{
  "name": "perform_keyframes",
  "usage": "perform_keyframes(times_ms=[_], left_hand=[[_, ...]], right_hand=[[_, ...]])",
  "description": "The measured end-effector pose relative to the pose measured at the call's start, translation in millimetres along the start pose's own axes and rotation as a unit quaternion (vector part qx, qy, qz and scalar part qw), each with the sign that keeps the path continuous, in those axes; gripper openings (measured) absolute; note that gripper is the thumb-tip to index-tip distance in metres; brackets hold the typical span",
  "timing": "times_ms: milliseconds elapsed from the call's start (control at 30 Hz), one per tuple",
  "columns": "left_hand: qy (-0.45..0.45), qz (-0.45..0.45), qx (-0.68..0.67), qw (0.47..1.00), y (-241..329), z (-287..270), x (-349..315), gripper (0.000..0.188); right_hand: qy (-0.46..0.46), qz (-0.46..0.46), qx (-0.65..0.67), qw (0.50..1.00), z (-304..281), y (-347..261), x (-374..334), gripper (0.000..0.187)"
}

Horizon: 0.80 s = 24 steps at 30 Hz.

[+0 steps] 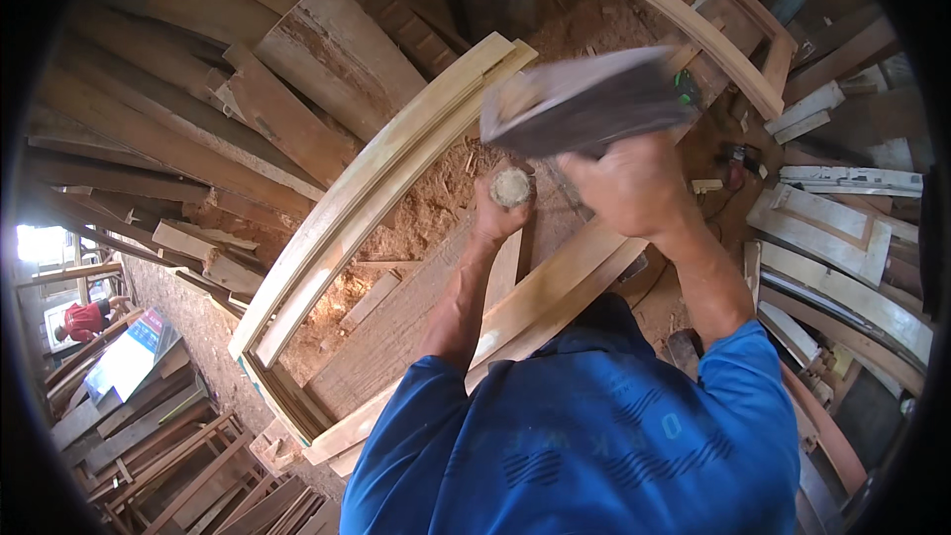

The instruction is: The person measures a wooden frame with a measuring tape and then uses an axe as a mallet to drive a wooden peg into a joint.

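My left hand [487,221] is wrapped round an upright tool handle with a round, pale, frayed end [511,187]; it looks like a chisel, and its blade is hidden below. Up and to the right, my right hand [631,186] grips a mallet with a big dark block head [594,109], smeared by motion. The mallet head is raised beyond the handle's end, apart from it. Both hands are over the right part of a long pale wooden frame [369,170], whose far side is curved. The nearer rail [555,299] passes close before my body.
Boards [173,104] lie piled at the left and far side. Another wooden frame [698,35] stands at the far right, with a corded power tool [736,166] nearer. Curved panels [842,228] are stacked at right. Wood shavings [396,218] cover the ground. Far left, a person in red [87,319].
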<state>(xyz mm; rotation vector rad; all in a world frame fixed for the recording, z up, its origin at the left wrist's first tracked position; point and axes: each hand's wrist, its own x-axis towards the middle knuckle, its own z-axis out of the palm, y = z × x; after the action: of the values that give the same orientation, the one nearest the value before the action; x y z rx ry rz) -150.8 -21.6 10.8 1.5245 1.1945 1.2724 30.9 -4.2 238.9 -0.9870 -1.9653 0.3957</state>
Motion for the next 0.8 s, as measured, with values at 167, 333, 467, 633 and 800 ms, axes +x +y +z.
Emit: perform_keyframes(times_ms=[167,333,467,633,800], left_hand=[[0.031,0.019,-0.024,0.999,-11.9,10.1,-5.0,0.021],[0.003,0.128,0.073,0.989,-11.4,11.7,-2.2,0.032],[0.047,0.079,-0.025,0.995,-3.9,15.6,-9.1,0.036],[0.034,0.066,-0.007,0.997,9.9,14.9,-7.4,0.035],[0.299,-0.096,-0.091,0.945,-2.4,10.9,18.5,0.014]], right_hand=[[-0.088,-0.005,-0.128,0.988,-5.1,13.8,-29.2,0.039],[-0.239,0.071,-0.182,0.951,20.5,27.6,-43.5,0.011],[-0.063,0.034,-0.038,0.997,23.6,20.5,-39.0,0.012],[-0.326,0.177,-0.175,0.912,25.7,38.2,-55.4,0.014],[-0.058,0.107,0.134,0.983,36.6,23.7,-82.3,0.022]])
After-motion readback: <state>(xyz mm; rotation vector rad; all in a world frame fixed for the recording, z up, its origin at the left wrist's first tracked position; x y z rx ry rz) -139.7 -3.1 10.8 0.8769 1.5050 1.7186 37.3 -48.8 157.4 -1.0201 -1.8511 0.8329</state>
